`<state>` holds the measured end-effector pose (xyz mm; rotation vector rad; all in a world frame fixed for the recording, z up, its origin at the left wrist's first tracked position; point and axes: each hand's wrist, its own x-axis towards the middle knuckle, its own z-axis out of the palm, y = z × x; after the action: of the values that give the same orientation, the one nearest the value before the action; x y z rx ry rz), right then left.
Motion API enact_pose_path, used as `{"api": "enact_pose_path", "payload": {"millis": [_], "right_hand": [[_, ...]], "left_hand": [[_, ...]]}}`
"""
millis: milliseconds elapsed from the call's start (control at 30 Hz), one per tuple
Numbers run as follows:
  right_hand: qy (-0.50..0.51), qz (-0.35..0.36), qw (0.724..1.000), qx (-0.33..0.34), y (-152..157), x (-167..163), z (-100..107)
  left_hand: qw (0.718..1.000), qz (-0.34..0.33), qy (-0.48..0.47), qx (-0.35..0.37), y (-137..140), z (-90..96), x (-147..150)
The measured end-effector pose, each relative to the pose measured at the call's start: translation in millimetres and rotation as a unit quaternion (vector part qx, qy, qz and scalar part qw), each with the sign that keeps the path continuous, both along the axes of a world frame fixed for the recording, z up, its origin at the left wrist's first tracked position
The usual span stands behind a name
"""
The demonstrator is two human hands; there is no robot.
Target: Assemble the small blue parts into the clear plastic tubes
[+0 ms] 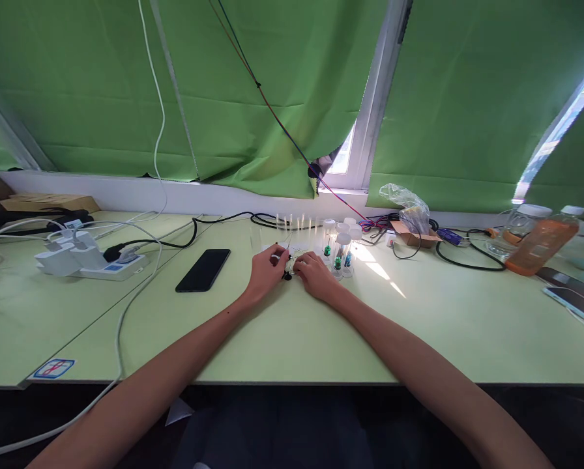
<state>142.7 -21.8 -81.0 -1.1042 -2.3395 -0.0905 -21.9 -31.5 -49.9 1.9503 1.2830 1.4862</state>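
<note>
In the head view, set well back from the long straight front edge of a pale green flat tabletop, with open room between the forearms and more to the right, beyond slanting patches of sunlight. Placed mid-tabletop, between left hand and right hand, a tiny black-based piece with thin pale strands. Fingers of both hands curled inward close about it; cannot tell whether clamped on it or just touching, at so small a size. Directly behind, hemming in the far side, a row of thin clear upright rods. Just beside the right hand, crowding that side, clear cylindrical white-capped vials with green and blue contents. Left of the left hand, a flat black smartphone; past a panel seam, a white power strip with plugged-in adapters. Crossing the left side and dropping over the front edge, a long white cable. Farther right, near the back, an open brown cardboard box beneath a crumpled clear plastic bag, then a tilted orange bottle with white cap.
</note>
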Motion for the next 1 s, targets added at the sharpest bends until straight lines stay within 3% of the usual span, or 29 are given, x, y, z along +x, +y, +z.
{"api": "enact_pose_path", "payload": {"millis": [667,1000], "right_hand": [[0.004,-0.007,1.000,-0.023,2.4,-2.1,1.6],[0.040,-0.003,0.999,-0.007,2.4,-2.9,1.9]], "left_hand": [[0.999,-0.008,-0.017,-0.027,1.7,-1.6,-0.3],[0.981,-0.056,-0.124,-0.138,4.3,2.1,0.1]]}}
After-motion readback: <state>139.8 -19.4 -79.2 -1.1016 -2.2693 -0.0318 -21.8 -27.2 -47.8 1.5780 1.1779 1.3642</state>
